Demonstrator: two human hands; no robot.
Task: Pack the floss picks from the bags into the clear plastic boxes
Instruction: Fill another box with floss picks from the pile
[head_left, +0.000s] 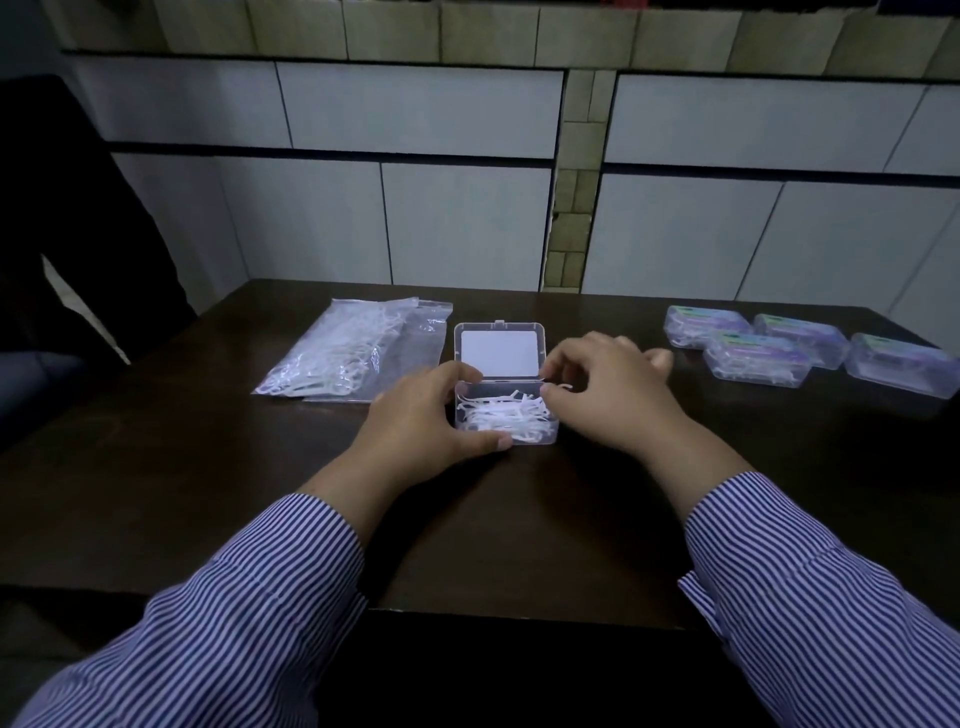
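Note:
A clear plastic box (540, 435) stands open at the middle of the dark table, its lid (500, 351) laid back flat. White floss picks (501, 414) fill its base. My left hand (423, 422) grips the box's left side and front edge. My right hand (605, 387) is at the box's right rim, thumb and forefinger pinched on one floss pick (562, 387) above the corner. Two clear bags of floss picks (345, 349) lie overlapped to the left of the box.
Several closed clear boxes (756, 357) with coloured labels sit at the table's far right. The dark table (493, 519) ends at a front edge near my sleeves. A tiled wall stands behind it. A dark chair or cloth is at the left.

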